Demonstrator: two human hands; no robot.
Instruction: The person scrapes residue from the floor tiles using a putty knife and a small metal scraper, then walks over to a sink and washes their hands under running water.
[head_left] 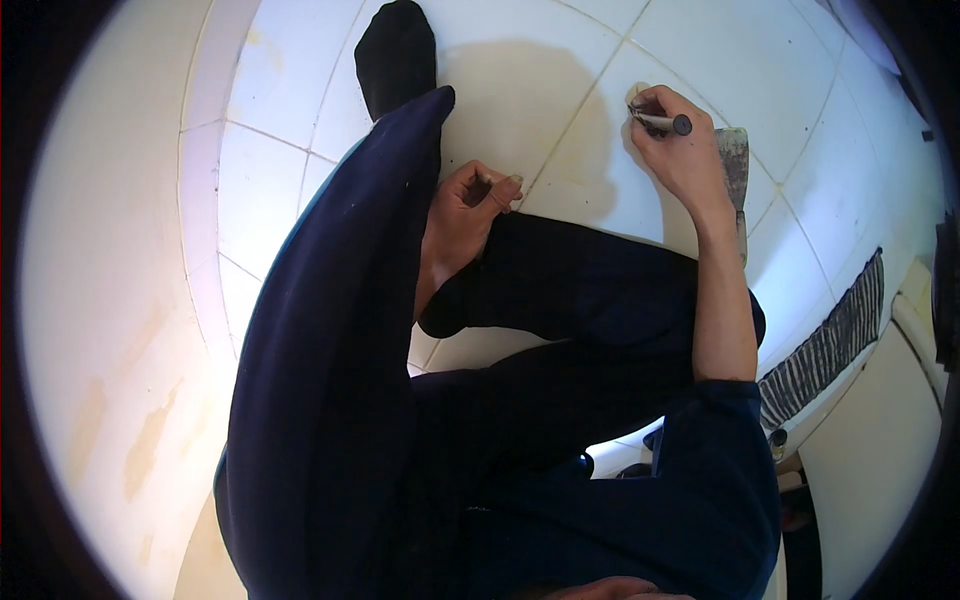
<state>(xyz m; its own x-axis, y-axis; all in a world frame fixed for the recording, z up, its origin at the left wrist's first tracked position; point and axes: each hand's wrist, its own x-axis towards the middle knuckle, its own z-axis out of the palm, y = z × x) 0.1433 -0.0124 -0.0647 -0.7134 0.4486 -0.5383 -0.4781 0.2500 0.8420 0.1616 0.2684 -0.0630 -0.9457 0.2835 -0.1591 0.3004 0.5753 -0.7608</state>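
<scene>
My right hand [675, 150] is closed around a marker [656, 122] with a pale barrel and a dark round end. The marker's dark tip points left and down at the white floor tile, close to its surface. My left hand [462, 215] rests by my shin, near my folded leg. Its fingers are curled, with the thumb near the index finger; whether anything small sits between them cannot be made out. Beside my right wrist a worn scraper [733, 165] with a wide grey blade lies on the tiles, partly hidden by the forearm.
White floor tiles [560, 110] with thin grout lines and brownish stains lie ahead. My black-socked foot [397, 55] rests at the top. To the right is a dark striped strip [825, 340]. A pale, stained wall [110, 330] curves along the left.
</scene>
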